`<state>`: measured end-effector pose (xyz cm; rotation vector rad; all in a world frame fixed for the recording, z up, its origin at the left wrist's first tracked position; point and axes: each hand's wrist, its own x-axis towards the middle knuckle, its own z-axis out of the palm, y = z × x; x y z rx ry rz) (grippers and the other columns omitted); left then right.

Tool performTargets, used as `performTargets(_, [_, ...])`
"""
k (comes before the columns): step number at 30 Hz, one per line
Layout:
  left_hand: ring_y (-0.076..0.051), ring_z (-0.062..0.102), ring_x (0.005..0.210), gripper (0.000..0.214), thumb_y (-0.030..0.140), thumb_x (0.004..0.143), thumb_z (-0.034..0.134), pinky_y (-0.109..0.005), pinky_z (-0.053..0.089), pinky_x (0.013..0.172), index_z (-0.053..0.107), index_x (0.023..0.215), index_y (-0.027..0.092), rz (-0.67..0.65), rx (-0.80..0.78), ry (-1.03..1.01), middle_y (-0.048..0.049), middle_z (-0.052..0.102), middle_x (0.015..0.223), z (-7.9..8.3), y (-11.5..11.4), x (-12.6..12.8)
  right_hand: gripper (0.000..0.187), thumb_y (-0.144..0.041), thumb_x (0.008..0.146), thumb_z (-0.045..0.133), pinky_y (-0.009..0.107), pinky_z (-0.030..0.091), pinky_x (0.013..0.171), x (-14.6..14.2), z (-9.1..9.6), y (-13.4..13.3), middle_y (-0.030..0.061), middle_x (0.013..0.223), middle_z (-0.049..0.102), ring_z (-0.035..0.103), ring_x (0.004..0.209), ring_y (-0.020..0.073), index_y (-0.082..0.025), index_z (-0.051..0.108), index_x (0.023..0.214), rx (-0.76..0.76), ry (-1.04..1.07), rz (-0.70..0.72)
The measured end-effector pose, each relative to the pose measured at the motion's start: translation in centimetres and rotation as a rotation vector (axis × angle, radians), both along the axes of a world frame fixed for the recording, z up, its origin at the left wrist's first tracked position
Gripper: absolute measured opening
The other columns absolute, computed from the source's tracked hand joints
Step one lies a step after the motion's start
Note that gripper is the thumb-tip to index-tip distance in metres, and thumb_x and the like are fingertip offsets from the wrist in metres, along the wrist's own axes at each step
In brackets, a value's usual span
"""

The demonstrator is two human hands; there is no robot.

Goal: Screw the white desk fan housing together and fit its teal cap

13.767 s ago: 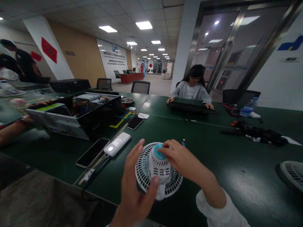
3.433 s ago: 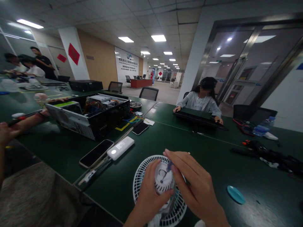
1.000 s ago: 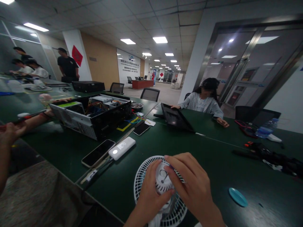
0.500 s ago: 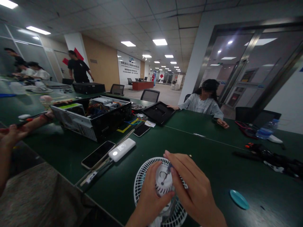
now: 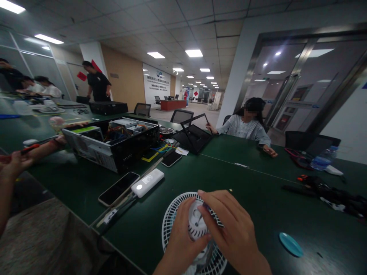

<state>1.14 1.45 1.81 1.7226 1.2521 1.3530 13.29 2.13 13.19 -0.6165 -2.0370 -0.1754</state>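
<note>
Got my left hand curled round the white motor housing on the fan grille, lower middle, right hand pinching a small screwdriver against it, teal cap already off at lower right, housing still on.

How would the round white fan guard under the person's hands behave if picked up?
The fan guard is probably light for its size, being thin open ribs. Those ribs would likely flex if squeezed. Lying flat on the table, it seems unlikely to roll.
</note>
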Motion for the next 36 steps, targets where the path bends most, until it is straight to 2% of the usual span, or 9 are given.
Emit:
performTargets(2, [-0.031, 0.036, 0.129, 0.070, 0.025, 0.071, 0.066, -0.055, 0.027, 0.108, 0.031, 0.132, 0.022, 0.000, 0.000, 0.003, -0.0129, 0.039, 0.138, -0.04, 0.03, 0.01, 0.024, -0.011, 0.084, 0.052, 0.029, 0.053, 0.067, -0.04, 0.00, 0.00, 0.0069, 0.085, 0.065, 0.061, 0.078, 0.0160, -0.014, 0.059, 0.107, 0.016, 0.007, -0.027])
performTargets(7, [-0.030, 0.036, 0.129, 0.070, 0.025, 0.069, 0.066, -0.053, 0.027, 0.108, 0.032, 0.130, 0.023, 0.013, 0.039, 0.007, -0.0114, 0.040, 0.137, -0.20, 0.16, 0.04, 0.035, -0.006, 0.085, 0.044, 0.033, 0.052, 0.080, 0.23, 0.17, -0.27, 0.0098, 0.101, 0.065, 0.059, 0.095, 0.0176, -0.013, 0.053, 0.118, -0.035, -0.021, 0.022])
performTargets(13, [-0.030, 0.035, 0.129, 0.070, 0.025, 0.071, 0.065, -0.055, 0.027, 0.108, 0.029, 0.131, 0.024, -0.004, 0.010, 0.015, -0.0112, 0.038, 0.138, -0.23, 0.16, 0.03, 0.026, -0.011, 0.084, 0.052, 0.029, 0.052, 0.063, 0.13, -0.13, -0.06, 0.0067, 0.084, 0.062, 0.058, 0.076, 0.0161, -0.015, 0.059, 0.109, -0.004, 0.011, -0.045])
performTargets(18, [-0.029, 0.034, 0.129, 0.070, 0.021, 0.070, 0.065, -0.054, 0.025, 0.109, 0.030, 0.131, 0.025, 0.006, 0.004, 0.013, -0.0108, 0.037, 0.138, -0.28, 0.09, -0.01, 0.035, -0.006, 0.085, 0.045, 0.032, 0.051, 0.080, 0.45, -0.07, -0.21, 0.0100, 0.103, 0.063, 0.058, 0.096, 0.0173, -0.013, 0.053, 0.118, -0.037, -0.019, 0.004])
performTargets(23, [-0.029, 0.034, 0.130, 0.072, 0.022, 0.070, 0.067, -0.053, 0.025, 0.109, 0.029, 0.131, 0.023, -0.005, 0.000, 0.009, -0.0116, 0.037, 0.138, -0.37, 0.16, 0.00, 0.026, -0.009, 0.084, 0.052, 0.028, 0.053, 0.066, 0.23, 0.08, -0.17, 0.0063, 0.086, 0.064, 0.060, 0.078, 0.0154, -0.016, 0.058, 0.109, 0.020, 0.037, -0.026])
performTargets(28, [-0.029, 0.035, 0.129, 0.073, 0.023, 0.067, 0.069, -0.052, 0.025, 0.109, 0.032, 0.131, 0.024, -0.002, 0.008, 0.000, -0.0100, 0.038, 0.138, -0.18, 0.16, 0.04, 0.035, -0.006, 0.086, 0.044, 0.030, 0.052, 0.081, 0.10, 0.06, -0.16, 0.0100, 0.103, 0.064, 0.059, 0.096, 0.0164, -0.012, 0.052, 0.119, -0.025, -0.015, 0.015])
performTargets(33, [-0.029, 0.036, 0.129, 0.070, 0.024, 0.070, 0.067, -0.051, 0.027, 0.108, 0.033, 0.131, 0.022, -0.003, 0.008, -0.013, -0.0118, 0.040, 0.138, -0.26, 0.10, 0.03, 0.029, -0.012, 0.085, 0.052, 0.029, 0.052, 0.062, 0.10, -0.23, -0.07, 0.0075, 0.083, 0.063, 0.058, 0.074, 0.0162, -0.013, 0.057, 0.114, 0.034, 0.001, -0.060])
performTargets(36, [-0.030, 0.038, 0.128, 0.073, 0.023, 0.067, 0.069, -0.050, 0.030, 0.107, 0.035, 0.131, 0.021, 0.003, 0.043, -0.024, -0.0116, 0.041, 0.137, -0.33, 0.16, 0.01, 0.035, -0.010, 0.086, 0.046, 0.032, 0.053, 0.072, 0.13, -0.23, -0.14, 0.0108, 0.093, 0.064, 0.059, 0.087, 0.0185, -0.010, 0.052, 0.121, -0.002, -0.018, -0.030])
